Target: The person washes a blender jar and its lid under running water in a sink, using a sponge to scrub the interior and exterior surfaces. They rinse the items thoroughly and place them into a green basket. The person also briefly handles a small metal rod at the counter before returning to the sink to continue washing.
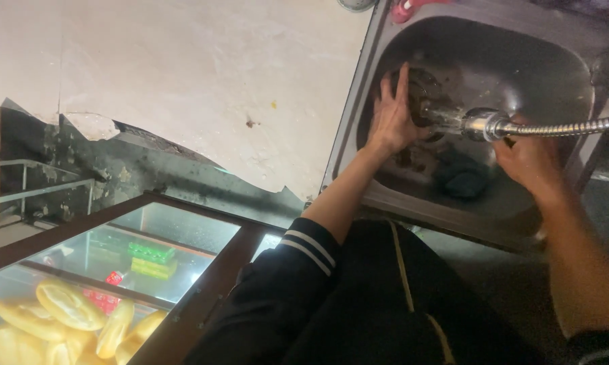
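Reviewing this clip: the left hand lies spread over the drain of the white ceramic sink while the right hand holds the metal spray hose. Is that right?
Not quite. The sink is stainless steel, not white ceramic, as the head view shows. The rest stands: the left hand lies spread over the dark round drain, and the right hand holds the flexible metal spray hose by its nozzle end.

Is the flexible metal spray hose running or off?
Running: water streams from the flexible metal spray hose toward the round dark object that the left hand touches in the steel sink.

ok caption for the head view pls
Left hand presses a round object in the steel sink while the right hand holds the spray hose.
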